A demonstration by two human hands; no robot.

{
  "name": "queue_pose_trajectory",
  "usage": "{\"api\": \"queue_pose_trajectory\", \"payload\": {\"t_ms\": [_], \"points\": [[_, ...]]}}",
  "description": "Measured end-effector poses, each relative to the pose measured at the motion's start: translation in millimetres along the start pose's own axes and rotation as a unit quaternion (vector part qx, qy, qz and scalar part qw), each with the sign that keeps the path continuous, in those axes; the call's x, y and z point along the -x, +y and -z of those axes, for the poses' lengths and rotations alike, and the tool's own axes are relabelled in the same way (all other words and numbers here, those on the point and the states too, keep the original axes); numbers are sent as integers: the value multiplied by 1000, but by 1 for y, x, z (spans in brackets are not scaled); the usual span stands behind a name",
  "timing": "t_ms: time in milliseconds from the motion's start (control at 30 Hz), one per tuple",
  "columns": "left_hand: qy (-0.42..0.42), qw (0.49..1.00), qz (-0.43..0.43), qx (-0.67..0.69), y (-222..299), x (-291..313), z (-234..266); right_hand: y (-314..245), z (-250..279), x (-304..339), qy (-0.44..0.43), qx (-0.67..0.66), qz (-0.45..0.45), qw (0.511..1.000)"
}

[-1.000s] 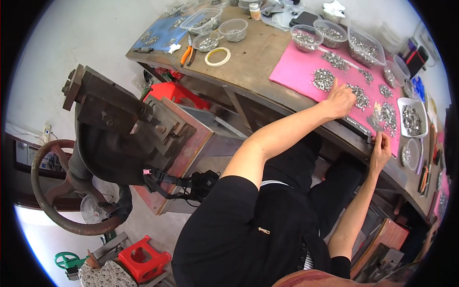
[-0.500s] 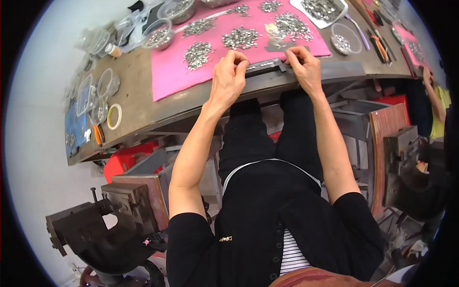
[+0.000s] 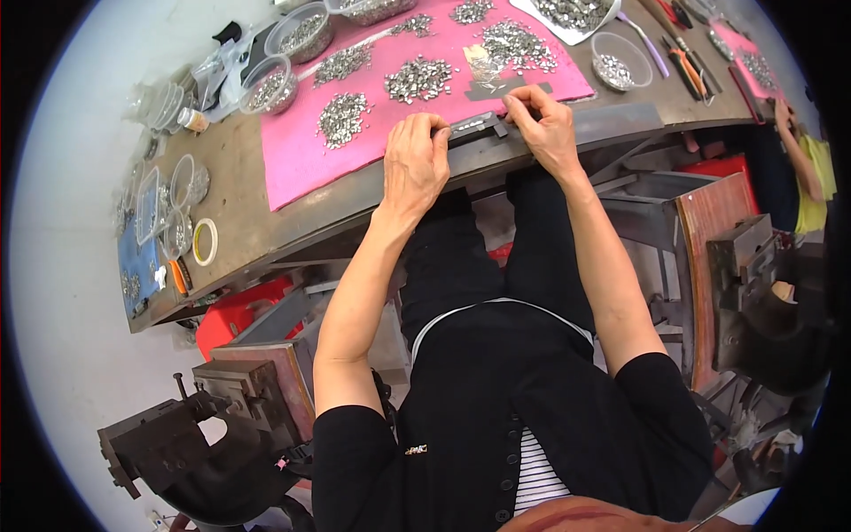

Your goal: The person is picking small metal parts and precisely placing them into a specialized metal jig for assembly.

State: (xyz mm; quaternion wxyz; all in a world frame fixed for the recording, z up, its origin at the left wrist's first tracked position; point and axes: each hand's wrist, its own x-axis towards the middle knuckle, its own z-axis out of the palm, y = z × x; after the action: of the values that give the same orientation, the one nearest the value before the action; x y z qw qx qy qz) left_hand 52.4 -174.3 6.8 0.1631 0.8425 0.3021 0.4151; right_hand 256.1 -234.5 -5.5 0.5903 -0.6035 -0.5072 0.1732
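A narrow dark metal jig [image 3: 479, 129] lies at the bench's front edge, with a row of small silvery pieces along it. My left hand [image 3: 415, 164] is at the jig's left end, back of the hand up and fingers curled together. Whatever those fingers may hold is hidden. Over the right end, my right hand [image 3: 547, 133] is closed in a pinch, thumb against the fingertips; anything between them is too small to make out. Beyond the jig, a pink mat [image 3: 292, 168] bears several heaps of small metal pieces [image 3: 418, 80]. A flat grey plate [image 3: 496, 89] lies just past my right fingertips.
Clear plastic tubs [image 3: 269, 84] of metal parts stand at the back left, another tub [image 3: 620, 62] at right beside orange-handled pliers [image 3: 687, 73]. A tape roll [image 3: 205, 242] lies far left. Vises [image 3: 177, 434] flank me below. Another person's arm [image 3: 798, 151] shows far right.
The whole view has shifted, so the bench sits further left and a bit lower at its left side. My left fingers have drawn down from their raised pinch. My right hand keeps its pinch.
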Motion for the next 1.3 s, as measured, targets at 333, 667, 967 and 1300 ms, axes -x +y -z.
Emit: {"api": "queue_pose_trajectory", "payload": {"t_ms": [333,667,967,1300], "points": [[-29,997,-48,-58,8,-6,9,-1,1,0,12,-8,5,1000],[-31,995,-57,-70,7,-4,10,-1,1,1,6,0,14,1000],[-39,992,-109,-52,3,-9,20,-3,1,1,6,14,17,1000],[2,989,64,-137,-117,-102,42,-3,0,0,3,14,29,999]]}}
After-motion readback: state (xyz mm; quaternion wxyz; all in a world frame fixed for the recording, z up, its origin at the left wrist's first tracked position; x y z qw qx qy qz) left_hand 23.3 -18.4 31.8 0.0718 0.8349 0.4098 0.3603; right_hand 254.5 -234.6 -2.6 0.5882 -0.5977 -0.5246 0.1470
